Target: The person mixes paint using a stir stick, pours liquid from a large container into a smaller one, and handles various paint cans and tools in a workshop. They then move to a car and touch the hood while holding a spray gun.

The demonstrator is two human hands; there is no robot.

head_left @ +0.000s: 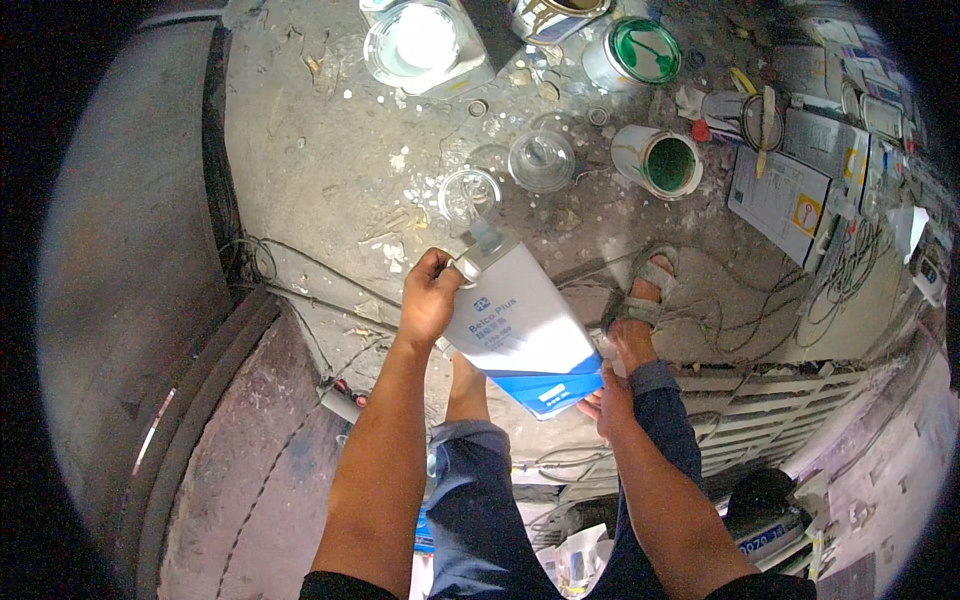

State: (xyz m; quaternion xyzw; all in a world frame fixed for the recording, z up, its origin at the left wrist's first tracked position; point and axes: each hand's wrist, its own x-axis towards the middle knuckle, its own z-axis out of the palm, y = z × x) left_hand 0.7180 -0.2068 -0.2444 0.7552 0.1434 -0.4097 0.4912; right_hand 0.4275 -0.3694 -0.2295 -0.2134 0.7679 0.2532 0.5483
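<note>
A rectangular white-and-blue can (530, 325) is held aslant above the floor (330, 150), in front of the person's shins, with its capped end turned away from the body and its blue end brought nearer. The upper end is grasped by the left hand (428, 297), whose fingers are curled in at the edge beside a small pale handle. The lower right corner is clasped by the right hand (614, 405), by which the blue end is supported. At the far end of the can a translucent piece (486, 236) is seen; whether anything is being poured through it cannot be told. Just beyond it, a clear cup (470, 196) is set on the floor, and near that a second, wider clear container (541, 160) is placed. Farther to the right, a white tub (628, 150) with a dark green inside is seen, and behind it a tin (604, 66) smeared with brighter green. A brightly lit white bucket (383, 68) is placed at the top. At the right, rectangular metal cans (778, 205) are gathered, and loose cables (855, 268) are heaped beside them
</note>
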